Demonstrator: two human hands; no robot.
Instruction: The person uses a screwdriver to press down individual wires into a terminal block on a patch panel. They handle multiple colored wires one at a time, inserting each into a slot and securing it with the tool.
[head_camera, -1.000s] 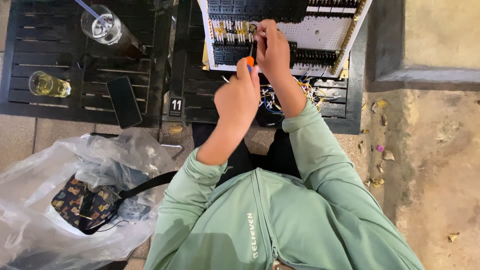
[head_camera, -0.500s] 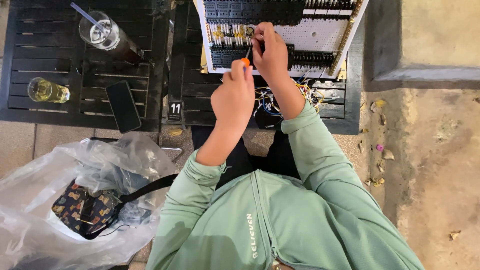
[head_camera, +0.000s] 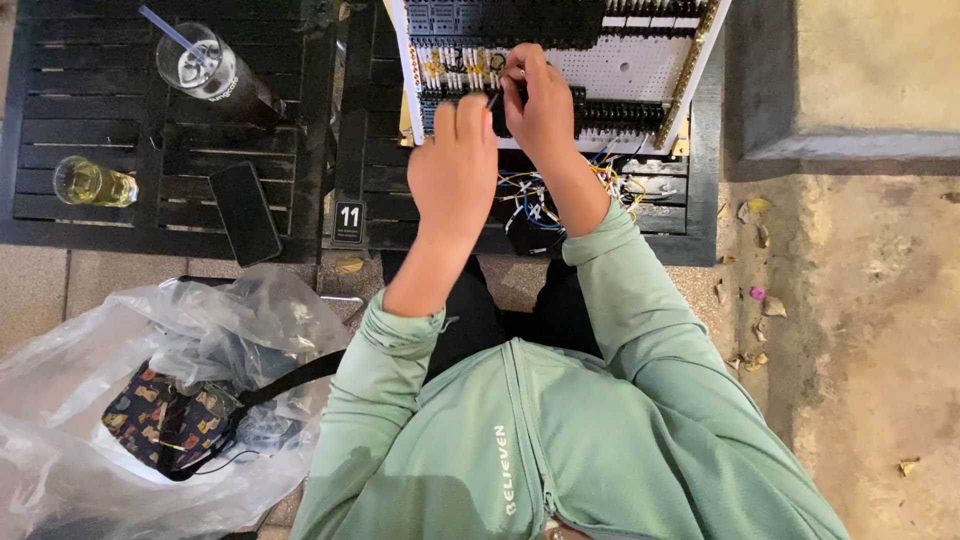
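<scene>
Panel: white wiring panel (head_camera: 640, 70) with black terminal rows, on the black slatted table (head_camera: 250, 130).
Right hand (head_camera: 540, 105): fingertips pinched on a terminal.
Left hand (head_camera: 455, 170): closed around a screwdriver (head_camera: 493, 100).
Below the panel: loose wires (head_camera: 530, 195).
Left: phone (head_camera: 245, 212), two glasses.

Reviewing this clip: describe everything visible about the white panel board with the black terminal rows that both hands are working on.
The panel board is a white perforated plate lying flat on the black slatted table, its top cut off by the frame. Black terminal rows cross it, with a band of yellow and white connectors at the left. A tangle of coloured wires spills from its near edge. The right hand pinches at the connector row; the left hand brings a thin tool tip to the same spot.
</scene>
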